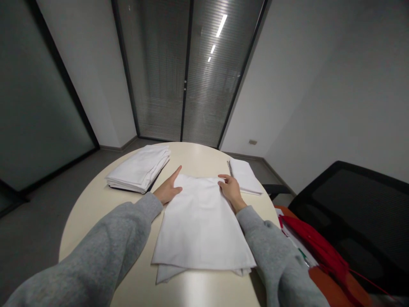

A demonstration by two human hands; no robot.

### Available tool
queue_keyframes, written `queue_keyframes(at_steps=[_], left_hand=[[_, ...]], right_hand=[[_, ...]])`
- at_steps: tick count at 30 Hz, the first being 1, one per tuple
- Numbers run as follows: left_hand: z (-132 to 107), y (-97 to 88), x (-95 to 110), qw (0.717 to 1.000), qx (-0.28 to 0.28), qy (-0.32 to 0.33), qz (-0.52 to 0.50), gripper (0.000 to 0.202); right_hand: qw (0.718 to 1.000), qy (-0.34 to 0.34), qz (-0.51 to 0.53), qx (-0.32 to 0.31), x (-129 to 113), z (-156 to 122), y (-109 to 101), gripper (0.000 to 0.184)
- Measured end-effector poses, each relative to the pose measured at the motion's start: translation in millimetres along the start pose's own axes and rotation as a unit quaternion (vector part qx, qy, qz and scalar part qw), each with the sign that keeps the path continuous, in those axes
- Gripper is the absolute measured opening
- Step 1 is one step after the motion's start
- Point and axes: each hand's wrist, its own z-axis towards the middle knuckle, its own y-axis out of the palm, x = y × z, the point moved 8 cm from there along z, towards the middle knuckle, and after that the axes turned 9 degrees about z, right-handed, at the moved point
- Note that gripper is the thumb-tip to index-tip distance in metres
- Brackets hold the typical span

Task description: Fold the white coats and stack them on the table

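Pale wall [319, 64] beyond the table to its right. Dark-framed glass doors [162, 72] beyond the table's far edge, fine horizontal lines across the panes, strip-light reflections high on the right one. Round table [89, 221], cream top, reaching from the near side toward the doors. Black mesh chair [351, 204] to the right of the table, orange seat [338, 283] under it.

White cloth [201, 226] flat on the table, middle to near part; far edge narrower than near edge, a lower layer showing at both near corners. Grey sleeves [105, 247] on both arms, reaching in over the table from its near side. Stack of white cloths [139, 168] on the table's far left part, dark edge along its underside. Red item [315, 238] on the chair seat, just right of the table. Folded white piece [246, 175] at the table's far right rim.

Left hand [168, 189] over the table's middle, at the white cloth's far left corner: thumb and index spread wide, index pointing past the edge. Right hand [230, 190] opposite, at the far right corner, fingers bent over the edge; cannot tell whether they pinch the fabric. Small wall plate [252, 142] low on the wall, beyond the table's far right
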Motion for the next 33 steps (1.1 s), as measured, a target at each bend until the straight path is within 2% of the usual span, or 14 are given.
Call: queue_keyframes(at_steps=[4, 6, 8, 12, 18, 21, 24, 26, 28, 30, 31, 33], left_hand=[[-2, 4.5, -6, 0.994, -0.011, -0.071, -0.077, 0.113], [-2, 4.0, -9, 0.989, 0.010, -0.099, -0.112, 0.104], [-1, 3.0, -12, 0.986, 0.034, -0.110, -0.124, 0.084], [4, 1.6, -19, 0.987, 0.064, -0.099, -0.110, 0.055], [12, -5.1, -16, 0.993, 0.064, -0.068, -0.073, 0.050], [13, -11.4, -14, 0.995, 0.061, -0.068, -0.049, 0.054], [12, -12.8, -16, 0.996, 0.060, -0.066, -0.007, 0.062], [12, -10.3, -18, 0.996, 0.060, -0.068, 0.025, 0.069], [11, -8.0, -17, 0.994, 0.063, -0.075, 0.058, 0.075], [10, -7.3, -13, 0.991, 0.067, -0.081, 0.083, 0.078], [10, -7.0, -10, 0.989, 0.064, -0.081, 0.110, 0.078], [8, -5.8, -1, 0.977, 0.044, -0.073, 0.194, 0.077]], right_hand=[[0.995, -0.071, -0.074, -0.005, -15, -10, 2, 0.039], [0.992, -0.084, -0.099, -0.007, -18, -12, 2, 0.040], [0.989, -0.085, -0.118, -0.002, -18, -11, 0, 0.039], [0.986, -0.067, -0.154, 0.023, -16, -6, -2, 0.037], [0.974, -0.051, -0.220, 0.027, -24, -10, 1, 0.032], [0.964, -0.040, -0.262, 0.032, -42, -19, -13, 0.035], [0.945, -0.079, -0.316, 0.034, -81, -46, -25, 0.055], [0.916, -0.167, -0.364, -0.015, -113, -78, -15, 0.061], [0.885, -0.254, -0.369, -0.131, -131, -121, 9, 0.061], [0.852, -0.303, -0.336, -0.265, -130, -167, 33, 0.063], [0.842, -0.305, -0.312, -0.318, -124, -186, 40, 0.063], [0.839, -0.282, -0.270, -0.380, -108, -210, 45, 0.062]])
